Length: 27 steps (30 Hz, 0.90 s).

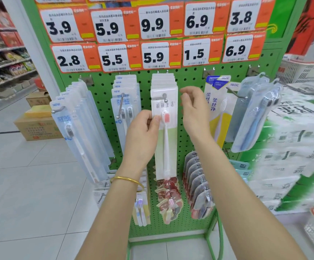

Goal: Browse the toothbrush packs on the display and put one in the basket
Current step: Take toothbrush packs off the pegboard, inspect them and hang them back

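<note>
Bright, even, diffuse light; faint shadows. Pale sheen on floor tiles [30, 184] at 8 o'clock. Wide-angle bending toward edges. Stacked packs [293, 147] at 3 o'clock blurred; price tags [152, 55] sharp.

Single head-worn wide-angle cam. Faces forward, pitched slightly down, roughly square-on to the green pegboard display [190, 77] and close in. Both forearms enter from the bottom edge; left hand [143, 128] and right hand [193, 109] sit mid-frame beside the white toothbrush pack [171, 139]. Price tags [154, 55] fill the top, floor tiles [30, 184] lower left. Lens distortion bends the edges: aisle shelves [6, 59] far left, stacked paper packs [293, 147] right.
</note>
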### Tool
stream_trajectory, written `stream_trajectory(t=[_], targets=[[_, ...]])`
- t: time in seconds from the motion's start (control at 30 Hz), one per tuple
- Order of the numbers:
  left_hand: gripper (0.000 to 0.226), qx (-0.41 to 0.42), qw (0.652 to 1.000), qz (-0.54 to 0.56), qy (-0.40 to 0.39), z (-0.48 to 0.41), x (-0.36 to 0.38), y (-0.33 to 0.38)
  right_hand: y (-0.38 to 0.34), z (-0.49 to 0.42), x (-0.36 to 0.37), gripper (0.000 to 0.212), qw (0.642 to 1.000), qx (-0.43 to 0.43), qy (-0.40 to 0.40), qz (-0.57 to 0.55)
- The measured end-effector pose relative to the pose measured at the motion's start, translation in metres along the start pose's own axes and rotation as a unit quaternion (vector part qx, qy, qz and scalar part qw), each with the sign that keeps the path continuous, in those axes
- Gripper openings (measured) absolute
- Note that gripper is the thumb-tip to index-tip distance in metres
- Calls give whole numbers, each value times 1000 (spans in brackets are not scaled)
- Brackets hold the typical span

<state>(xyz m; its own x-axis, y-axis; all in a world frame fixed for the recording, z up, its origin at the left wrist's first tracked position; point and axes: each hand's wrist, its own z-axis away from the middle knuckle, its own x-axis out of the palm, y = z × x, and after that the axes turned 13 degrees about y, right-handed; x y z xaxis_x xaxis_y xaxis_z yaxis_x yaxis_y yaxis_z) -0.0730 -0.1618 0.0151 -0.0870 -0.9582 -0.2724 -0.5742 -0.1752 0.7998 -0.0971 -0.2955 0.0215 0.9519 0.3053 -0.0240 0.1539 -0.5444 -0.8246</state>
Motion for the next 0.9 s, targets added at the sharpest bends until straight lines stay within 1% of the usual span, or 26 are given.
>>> stream_trajectory(t=[0.1,0.23,0.3,0.37,0.43,0.5,0.6,0.73,0.83,0.9], targets=[[18,-11,1000,-3,-10,-4,1,-2,0,-14,10,12,1000,19,-3,-23],[8,-15,1000,-10,0,-2,-1,-4,0,-21,14,18,999,33,-4,-33],[7,12,999,-21,21,1,-1,-3,0,-23,15,19,998,42,-8,-36],[9,55,996,-46,54,4,0,0,1,-25,15,12,997,57,-20,-48],[15,93,990,-69,86,7,2,2,0,-26,14,8,996,69,-29,-55],[25,110,985,-76,107,9,4,3,0,-26,14,8,994,75,-30,-67],[36,119,982,-78,125,12,7,4,-2,-26,16,10,993,76,-10,-93],[39,132,978,-64,147,14,6,6,-6,-26,15,19,992,67,27,-100],[36,148,973,-42,171,17,6,7,-7,-24,10,11,993,52,56,-85],[36,157,970,-30,184,19,7,7,-8,-18,7,10,994,31,76,-75]])
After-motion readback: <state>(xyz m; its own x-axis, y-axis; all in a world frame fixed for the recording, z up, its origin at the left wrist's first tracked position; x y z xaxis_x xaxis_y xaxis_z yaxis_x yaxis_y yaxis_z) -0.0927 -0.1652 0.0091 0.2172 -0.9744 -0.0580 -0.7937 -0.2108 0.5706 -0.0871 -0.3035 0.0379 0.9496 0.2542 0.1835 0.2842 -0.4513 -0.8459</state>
